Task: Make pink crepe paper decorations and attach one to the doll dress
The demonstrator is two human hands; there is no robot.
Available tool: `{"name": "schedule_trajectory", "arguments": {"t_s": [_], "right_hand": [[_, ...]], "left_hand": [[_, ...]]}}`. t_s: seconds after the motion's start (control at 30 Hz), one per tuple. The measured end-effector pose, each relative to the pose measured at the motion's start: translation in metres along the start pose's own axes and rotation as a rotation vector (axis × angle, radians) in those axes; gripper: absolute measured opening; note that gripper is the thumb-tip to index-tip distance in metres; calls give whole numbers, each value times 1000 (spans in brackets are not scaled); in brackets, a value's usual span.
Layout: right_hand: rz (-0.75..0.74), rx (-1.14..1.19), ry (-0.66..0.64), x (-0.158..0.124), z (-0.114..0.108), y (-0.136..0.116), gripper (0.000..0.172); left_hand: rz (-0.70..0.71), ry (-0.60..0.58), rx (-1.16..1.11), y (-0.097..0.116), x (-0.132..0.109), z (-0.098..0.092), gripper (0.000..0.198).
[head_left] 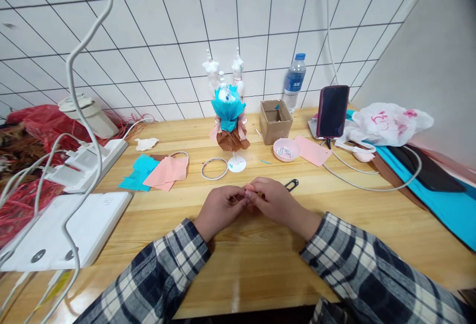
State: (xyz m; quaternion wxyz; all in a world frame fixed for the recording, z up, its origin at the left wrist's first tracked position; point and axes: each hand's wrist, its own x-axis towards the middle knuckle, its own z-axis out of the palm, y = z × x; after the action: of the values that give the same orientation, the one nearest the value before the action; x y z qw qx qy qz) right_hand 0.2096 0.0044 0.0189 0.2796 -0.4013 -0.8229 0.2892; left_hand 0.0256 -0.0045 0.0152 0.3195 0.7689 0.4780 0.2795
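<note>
Both my left hand [220, 209] and right hand [278, 204] pinch pink paper [249, 187] between closed fingertips, long axis hidden, inside the desk's [253, 274] near edge

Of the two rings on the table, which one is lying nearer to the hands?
The fully visible ring beside the round white base, closer to the left hand. The other ring lies farther left, partly hidden by peach-pink paper.

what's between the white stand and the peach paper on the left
In the head view, a ring lies between the peach paper and the white stand.
</note>
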Motion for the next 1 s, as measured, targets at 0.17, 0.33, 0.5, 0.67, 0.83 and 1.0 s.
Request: {"name": "schedule_trajectory", "arguments": {"t_s": [0.17,0.33,0.5,0.67,0.83,1.0], "right_hand": [[240,217,-8,3,-2,13,23],[382,494,42,6,-3,22,20],[477,1051,-15,6,4,14,40],[432,860,28,5,7,6,45],[443,672,64,5,-1,11,24],[481,857,68,7,-11,17,22]], "left_hand": [[-104,28,-160,0,3,-1,22],[-149,110,-334,-3,6,-2,21],[-170,73,-401,-2,4,-2,23],[-108,-11,-324,0,1,-1,23],[-106,16,-262,-1,3,-1,20],[-142,99,-325,-5,4,-3,19]]}}
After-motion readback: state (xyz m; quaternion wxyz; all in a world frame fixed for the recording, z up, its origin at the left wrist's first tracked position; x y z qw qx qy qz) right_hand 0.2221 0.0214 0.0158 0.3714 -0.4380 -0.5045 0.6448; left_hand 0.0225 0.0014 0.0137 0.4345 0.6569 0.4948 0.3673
